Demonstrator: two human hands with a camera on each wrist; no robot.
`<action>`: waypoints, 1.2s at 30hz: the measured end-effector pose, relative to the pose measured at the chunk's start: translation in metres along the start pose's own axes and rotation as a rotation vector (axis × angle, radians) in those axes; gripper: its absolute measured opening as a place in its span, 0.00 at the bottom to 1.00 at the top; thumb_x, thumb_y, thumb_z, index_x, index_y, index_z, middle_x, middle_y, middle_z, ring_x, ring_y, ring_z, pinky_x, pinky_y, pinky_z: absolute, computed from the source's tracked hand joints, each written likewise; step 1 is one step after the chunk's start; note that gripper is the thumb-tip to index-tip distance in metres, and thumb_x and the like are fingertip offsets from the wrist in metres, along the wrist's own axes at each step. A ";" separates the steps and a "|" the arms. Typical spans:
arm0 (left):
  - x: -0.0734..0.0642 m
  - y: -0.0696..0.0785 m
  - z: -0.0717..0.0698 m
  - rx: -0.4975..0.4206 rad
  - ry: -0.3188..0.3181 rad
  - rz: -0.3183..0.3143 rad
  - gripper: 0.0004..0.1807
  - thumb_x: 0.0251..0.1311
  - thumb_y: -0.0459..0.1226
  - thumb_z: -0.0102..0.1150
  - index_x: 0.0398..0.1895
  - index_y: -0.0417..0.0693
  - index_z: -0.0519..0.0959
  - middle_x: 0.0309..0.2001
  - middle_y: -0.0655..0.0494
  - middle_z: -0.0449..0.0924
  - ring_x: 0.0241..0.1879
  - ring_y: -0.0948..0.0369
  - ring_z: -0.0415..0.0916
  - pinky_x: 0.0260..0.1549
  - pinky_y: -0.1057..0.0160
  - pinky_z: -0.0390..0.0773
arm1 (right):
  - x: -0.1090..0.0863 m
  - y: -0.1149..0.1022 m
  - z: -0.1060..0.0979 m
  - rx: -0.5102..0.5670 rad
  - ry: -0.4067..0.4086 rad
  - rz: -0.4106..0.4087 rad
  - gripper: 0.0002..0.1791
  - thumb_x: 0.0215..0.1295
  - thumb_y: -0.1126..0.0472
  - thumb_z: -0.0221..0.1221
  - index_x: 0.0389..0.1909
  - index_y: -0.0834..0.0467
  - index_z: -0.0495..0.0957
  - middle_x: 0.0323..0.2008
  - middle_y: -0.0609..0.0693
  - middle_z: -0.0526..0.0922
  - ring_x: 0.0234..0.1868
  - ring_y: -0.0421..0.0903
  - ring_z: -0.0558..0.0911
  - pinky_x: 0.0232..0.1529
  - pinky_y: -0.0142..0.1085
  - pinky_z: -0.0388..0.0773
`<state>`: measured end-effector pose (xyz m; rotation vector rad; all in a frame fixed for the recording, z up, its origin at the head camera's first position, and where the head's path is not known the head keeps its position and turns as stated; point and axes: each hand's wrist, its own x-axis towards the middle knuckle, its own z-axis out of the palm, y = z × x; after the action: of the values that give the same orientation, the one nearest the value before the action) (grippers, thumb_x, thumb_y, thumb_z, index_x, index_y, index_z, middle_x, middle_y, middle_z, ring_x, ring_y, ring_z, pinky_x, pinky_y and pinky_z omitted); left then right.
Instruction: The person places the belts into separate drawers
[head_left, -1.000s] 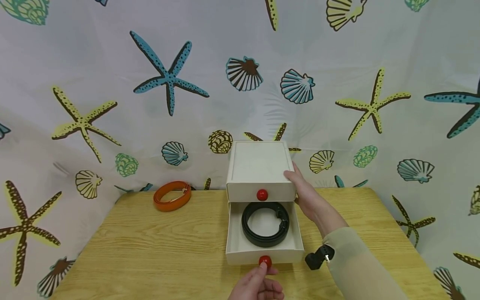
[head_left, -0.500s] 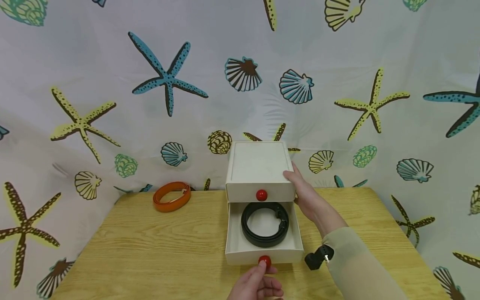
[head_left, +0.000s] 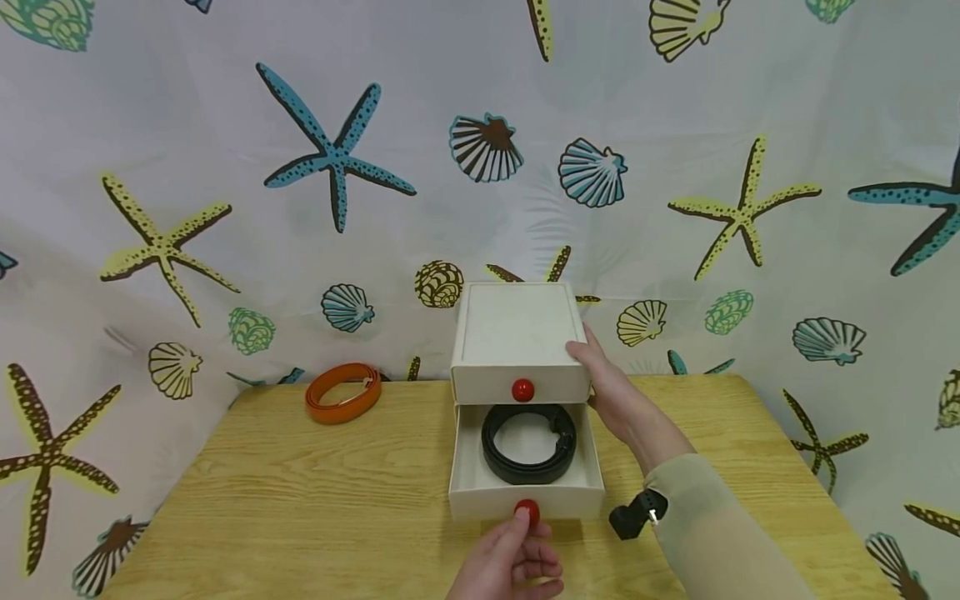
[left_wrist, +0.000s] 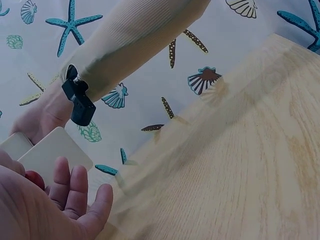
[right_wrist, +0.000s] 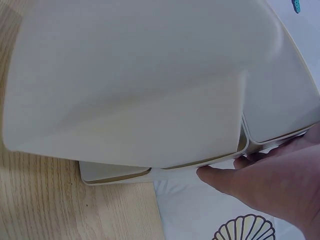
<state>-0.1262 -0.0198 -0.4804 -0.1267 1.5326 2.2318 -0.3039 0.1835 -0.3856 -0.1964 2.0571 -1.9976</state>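
Note:
A white two-drawer box (head_left: 521,325) stands on the table, its upper drawer closed. The lower drawer (head_left: 525,502) is pulled out, with a coiled black belt (head_left: 492,467) lying inside. My left hand (head_left: 510,558) pinches that drawer's red knob (head_left: 528,510) between thumb and finger; its other fingers are bent loosely below. My right hand (head_left: 618,400) holds the box at its right side, thumb over the top edge and fingers along the side wall. In the right wrist view the same hand (right_wrist: 270,180) lies against the box's edge, part of its fingers hidden.
A coiled orange belt (head_left: 343,393) lies at the back left of the wooden table (head_left: 322,492). Behind the table hangs a white cloth (head_left: 420,217) printed with starfish and shells. A small black camera (head_left: 637,513) is strapped at the right sleeve.
The lower drawer has slid slightly inward with the black belt in it, and my left hand has moved forward with the knob. My right hand has stayed in place.

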 end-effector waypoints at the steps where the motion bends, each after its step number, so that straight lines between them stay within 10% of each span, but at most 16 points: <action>1: 0.001 0.001 0.000 -0.004 -0.004 0.003 0.29 0.87 0.56 0.49 0.57 0.36 0.81 0.40 0.48 0.86 0.42 0.54 0.85 0.51 0.45 0.89 | 0.000 0.000 0.000 -0.001 0.001 -0.001 0.44 0.88 0.39 0.43 0.90 0.34 0.27 0.90 0.50 0.27 0.88 0.58 0.33 0.82 0.71 0.38; 36: 0.035 0.019 0.002 0.013 0.042 0.064 0.27 0.89 0.55 0.46 0.56 0.39 0.80 0.42 0.52 0.85 0.43 0.56 0.83 0.54 0.52 0.85 | 0.004 0.001 -0.002 0.015 0.009 0.009 0.43 0.88 0.39 0.43 0.91 0.34 0.29 0.90 0.51 0.29 0.88 0.57 0.36 0.82 0.70 0.40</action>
<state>-0.1648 -0.0138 -0.4739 -0.1233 1.5946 2.2815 -0.3079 0.1840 -0.3868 -0.1748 2.0438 -2.0117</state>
